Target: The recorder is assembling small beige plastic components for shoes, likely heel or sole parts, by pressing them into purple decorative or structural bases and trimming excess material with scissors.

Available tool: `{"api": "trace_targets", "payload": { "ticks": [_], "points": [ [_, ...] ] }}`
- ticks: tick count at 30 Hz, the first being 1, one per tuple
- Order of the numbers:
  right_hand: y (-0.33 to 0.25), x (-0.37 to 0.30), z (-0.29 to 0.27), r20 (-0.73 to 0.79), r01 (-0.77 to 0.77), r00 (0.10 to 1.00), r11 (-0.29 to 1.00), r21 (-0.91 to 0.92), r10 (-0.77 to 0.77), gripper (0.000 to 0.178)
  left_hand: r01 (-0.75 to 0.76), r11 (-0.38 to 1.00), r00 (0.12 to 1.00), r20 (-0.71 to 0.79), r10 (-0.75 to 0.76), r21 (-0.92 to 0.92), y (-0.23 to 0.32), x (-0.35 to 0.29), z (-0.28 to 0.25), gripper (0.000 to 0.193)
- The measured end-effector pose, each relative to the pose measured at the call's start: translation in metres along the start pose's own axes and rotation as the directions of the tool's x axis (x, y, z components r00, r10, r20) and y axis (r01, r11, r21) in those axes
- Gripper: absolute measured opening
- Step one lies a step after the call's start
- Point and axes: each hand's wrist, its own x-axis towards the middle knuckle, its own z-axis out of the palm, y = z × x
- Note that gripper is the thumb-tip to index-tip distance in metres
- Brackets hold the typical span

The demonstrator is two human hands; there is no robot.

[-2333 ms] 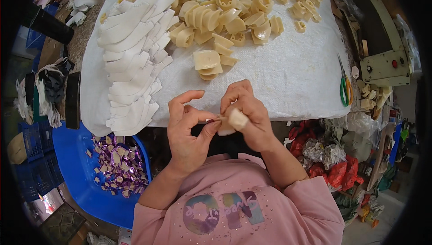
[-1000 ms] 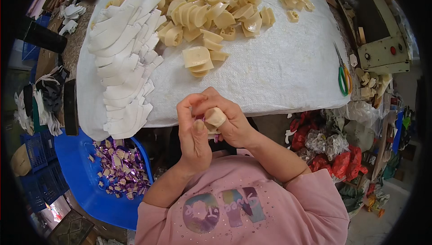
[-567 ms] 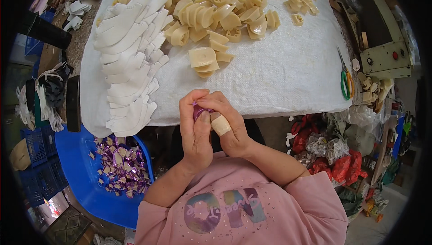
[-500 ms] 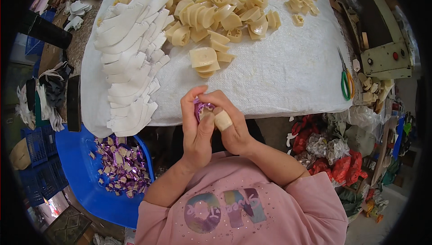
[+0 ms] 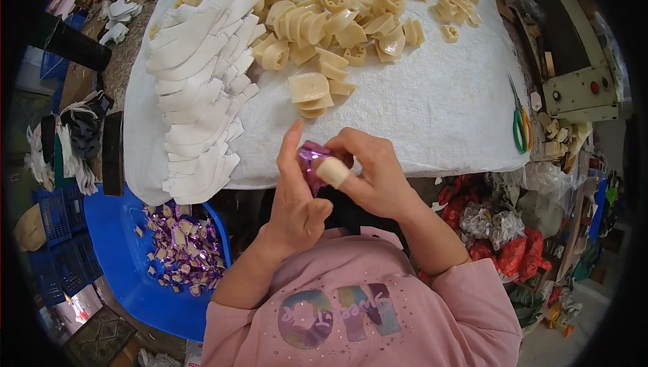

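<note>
Between my two hands is a small shiny purple piece [image 5: 311,153], which looks like a foil-covered shoe heel; fingers cover much of it. My left hand [image 5: 294,198] cradles it from the left, index finger stretched up and thumb lifted off, the other fingers mostly hidden. From the right, my right hand [image 5: 374,175] grips it between thumb and bent fingers. A beige wrap [image 5: 333,172] covers the right thumb tip. Just beyond my hands, a short stack of curved beige pieces [image 5: 310,90] stands on the white woven sheet [image 5: 432,110].
A long overlapping row of white cut pieces [image 5: 196,83] lies at left. More beige pieces [image 5: 337,19] spread across the back. Green-and-orange-handled scissors [image 5: 520,127] lie at the right edge. Below left, a blue basin [image 5: 128,286] holds many purple pieces; red bags [image 5: 523,252] lie at lower right.
My hands have come slightly apart. The left thumb has lifted off the purple piece and the right hand has shifted right, showing more of the piece's shiny side.
</note>
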Motion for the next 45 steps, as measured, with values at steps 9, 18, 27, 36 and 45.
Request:
{"api": "trace_targets", "payload": {
  "ticks": [9,18,27,36,45],
  "points": [
    [0.030,0.002,-0.001,0.055,-0.121,0.992,0.717,0.687,0.115,0.020,0.328,0.945,0.943,0.051,-0.328,0.010,0.015,0.005,-0.014,0.049],
    [0.033,0.003,-0.009,0.033,0.199,0.978,0.964,0.178,-0.208,0.015,-0.046,0.925,0.998,0.060,0.025,0.377,0.019,0.013,-0.012,0.048],
    [0.046,-0.006,0.001,0.077,0.009,0.993,0.718,0.696,-0.088,0.017,-0.151,0.867,0.976,-0.069,0.208,0.476,0.017,0.015,0.002,0.045],
    [0.047,-0.008,0.028,0.014,-0.075,0.994,0.576,0.814,0.111,0.021,-0.053,0.838,0.949,-0.234,0.212,0.543,0.003,0.010,0.011,0.043],
    [0.027,-0.012,0.034,-0.178,-0.004,0.982,0.958,0.288,0.058,0.021,-0.051,0.704,0.924,-0.235,0.303,0.708,0.000,0.007,0.015,0.040]
  ]
}}
